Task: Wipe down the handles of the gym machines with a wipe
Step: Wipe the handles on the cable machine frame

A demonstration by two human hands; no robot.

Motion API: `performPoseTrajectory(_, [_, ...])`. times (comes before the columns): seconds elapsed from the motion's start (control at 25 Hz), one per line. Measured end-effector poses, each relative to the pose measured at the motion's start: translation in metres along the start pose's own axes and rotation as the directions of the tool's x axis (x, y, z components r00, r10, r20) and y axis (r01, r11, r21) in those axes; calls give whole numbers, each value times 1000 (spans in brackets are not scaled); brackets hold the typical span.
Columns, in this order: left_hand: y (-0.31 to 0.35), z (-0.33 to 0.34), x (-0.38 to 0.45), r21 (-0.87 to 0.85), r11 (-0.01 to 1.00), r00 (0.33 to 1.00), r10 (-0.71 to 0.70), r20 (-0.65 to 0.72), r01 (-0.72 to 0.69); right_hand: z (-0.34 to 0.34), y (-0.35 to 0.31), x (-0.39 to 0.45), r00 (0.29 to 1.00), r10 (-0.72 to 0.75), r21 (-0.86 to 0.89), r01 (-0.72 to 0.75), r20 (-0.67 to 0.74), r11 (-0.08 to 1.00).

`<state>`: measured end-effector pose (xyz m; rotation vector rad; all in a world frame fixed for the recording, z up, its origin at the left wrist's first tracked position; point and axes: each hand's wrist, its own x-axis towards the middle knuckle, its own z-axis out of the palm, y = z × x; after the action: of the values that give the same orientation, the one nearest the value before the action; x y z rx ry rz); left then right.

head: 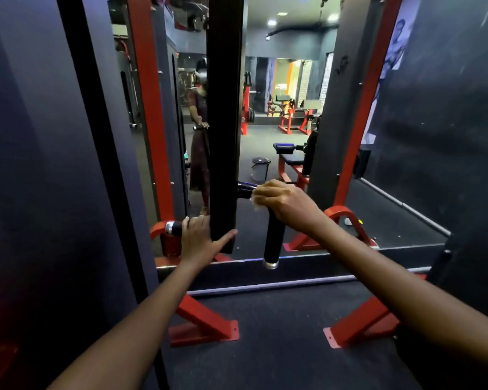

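A black padded handle [273, 237] hanging beside the machine's black centre pad [223, 122] is gripped at its top by the right hand [285, 204], with a pale wipe [255, 198], seemingly bunched, pressed under the curled fingers. The left-side handle [173, 228] is clasped by the left hand [199, 237], thumb extended against the pad.

View: one head camera only, wide-angle, worn by the person.
Direction: forward and down, toward the black upright pad [224, 122] and a mirror [282, 108] behind it.
Nearness: close; both forearms reach in from the bottom edge.
Shared part: none, single view.
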<state>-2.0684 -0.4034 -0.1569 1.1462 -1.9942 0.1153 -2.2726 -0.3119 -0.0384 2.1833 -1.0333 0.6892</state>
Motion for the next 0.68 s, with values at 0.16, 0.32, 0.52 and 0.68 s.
performPoseTrajectory(0.16, [-5, 15, -2, 10, 1000, 998, 13, -55, -13, 2, -9, 26, 996, 29, -83, -36, -90, 996])
performPoseTrajectory(0.32, [-12, 19, -2, 41, 998, 997, 59, -58, -57, 18, -17, 36, 995, 46, -107, -56, -93, 993])
performPoseTrajectory(0.52, [-13, 19, -3, 7, 996, 991, 94, -100, -93, -13, -11, -15, 980, 185, -67, -190, -70, 980])
performPoseTrajectory(0.68, [-12, 20, -4, -1, 994, 989, 106, -101, -106, -6, -19, 25, 974, 216, -89, -221, -67, 971])
